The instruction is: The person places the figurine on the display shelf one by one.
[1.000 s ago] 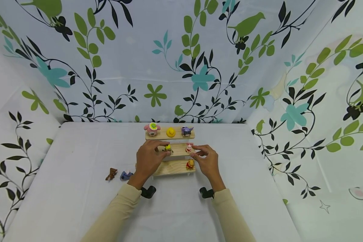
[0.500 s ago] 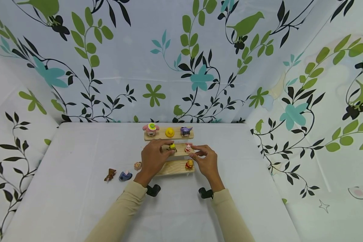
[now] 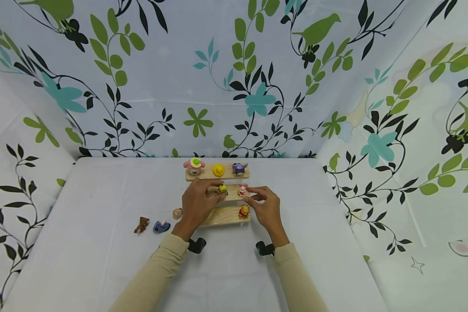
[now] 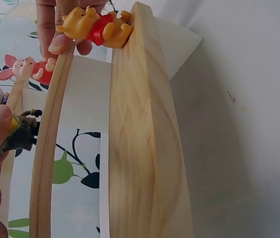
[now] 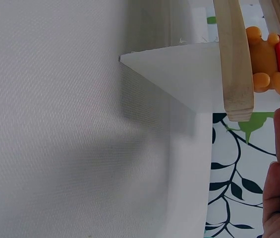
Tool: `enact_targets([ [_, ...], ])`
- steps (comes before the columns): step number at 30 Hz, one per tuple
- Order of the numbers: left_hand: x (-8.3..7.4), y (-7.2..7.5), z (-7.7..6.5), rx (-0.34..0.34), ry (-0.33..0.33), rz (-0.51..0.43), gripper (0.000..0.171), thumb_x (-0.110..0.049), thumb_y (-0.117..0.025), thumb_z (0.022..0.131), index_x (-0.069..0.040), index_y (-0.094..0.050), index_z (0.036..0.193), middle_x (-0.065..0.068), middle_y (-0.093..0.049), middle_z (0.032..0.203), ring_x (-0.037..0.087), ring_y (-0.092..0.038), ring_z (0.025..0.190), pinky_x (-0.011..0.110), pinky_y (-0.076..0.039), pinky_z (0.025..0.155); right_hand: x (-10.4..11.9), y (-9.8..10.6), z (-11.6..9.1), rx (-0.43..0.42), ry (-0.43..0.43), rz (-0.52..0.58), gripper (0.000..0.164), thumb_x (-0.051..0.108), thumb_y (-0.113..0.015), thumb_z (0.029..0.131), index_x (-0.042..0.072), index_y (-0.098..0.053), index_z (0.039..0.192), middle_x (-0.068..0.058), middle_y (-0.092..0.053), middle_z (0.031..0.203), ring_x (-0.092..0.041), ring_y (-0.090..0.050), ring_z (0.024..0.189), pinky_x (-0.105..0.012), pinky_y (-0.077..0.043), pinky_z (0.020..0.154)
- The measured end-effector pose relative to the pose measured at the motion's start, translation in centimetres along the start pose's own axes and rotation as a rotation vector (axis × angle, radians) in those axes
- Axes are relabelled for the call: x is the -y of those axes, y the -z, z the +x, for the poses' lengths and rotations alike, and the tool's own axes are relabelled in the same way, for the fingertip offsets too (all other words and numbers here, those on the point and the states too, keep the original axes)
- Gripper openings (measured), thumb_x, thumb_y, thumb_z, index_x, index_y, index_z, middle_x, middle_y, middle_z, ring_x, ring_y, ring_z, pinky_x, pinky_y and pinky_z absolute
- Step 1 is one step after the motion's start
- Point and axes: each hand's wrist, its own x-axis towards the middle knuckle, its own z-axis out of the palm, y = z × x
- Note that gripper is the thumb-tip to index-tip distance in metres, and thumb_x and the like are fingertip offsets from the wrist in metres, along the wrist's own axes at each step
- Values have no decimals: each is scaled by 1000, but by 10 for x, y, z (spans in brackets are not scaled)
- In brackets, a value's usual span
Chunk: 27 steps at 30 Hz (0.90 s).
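At the middle tier of the wooden shelf (image 3: 224,219), my left hand (image 3: 196,204) pinches a yellow minion figurine (image 3: 222,189) with dark overalls (image 4: 23,134). My right hand (image 3: 268,209) holds the right end of that tier, thumb on its front edge, a fingertip close beside the pink Piglet figurine (image 3: 242,190). Whether that fingertip touches Piglet, I cannot tell. A Winnie-the-Pooh figurine (image 3: 243,211) in a red top sits at the right end of the lowest tier. Parts of the left side of the lower tiers are hidden behind my left hand.
Along the top tier stand a pink figurine (image 3: 194,166), a yellow duck-like figurine (image 3: 218,170) and a purple figurine (image 3: 239,169). Left of the shelf lie a brown figurine (image 3: 141,225), a blue one (image 3: 161,226) and a round-faced one (image 3: 177,213) on the white tablecloth (image 3: 101,255).
My left hand has shifted right along the middle tier with the minion figurine, uncovering the round-faced figurine. Over the last half second both hands look nearly still.
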Motion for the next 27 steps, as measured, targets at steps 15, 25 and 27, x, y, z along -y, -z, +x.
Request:
enact_targets([
  [15, 2, 1, 0, 19, -20, 30, 40, -21, -94, 82, -21, -81, 119, -1, -82, 107, 18, -58, 83, 32, -41, 61, 2, -2, -1, 5, -27, -2, 30, 25, -86, 88, 24, -83, 118, -2, -74, 112, -17, -73, 92, -40, -51, 91],
  [25, 4, 9, -3, -8, -33, 59, 45, -25, -95, 81, -23, -80, 124, -4, -82, 111, 15, -59, 84, 31, -46, 60, 2, -1, -1, 2, -19, 1, 29, 27, -86, 88, 24, -83, 117, 1, -74, 110, -16, -74, 92, -40, -53, 92],
  [27, 6, 14, -5, -25, -41, 63, 45, -24, -95, 81, -24, -81, 123, -4, -81, 110, 15, -59, 83, 31, -47, 60, 1, 0, -1, 2, -21, 1, 29, 27, -86, 88, 24, -83, 117, 1, -74, 110, -16, -74, 92, -41, -53, 93],
])
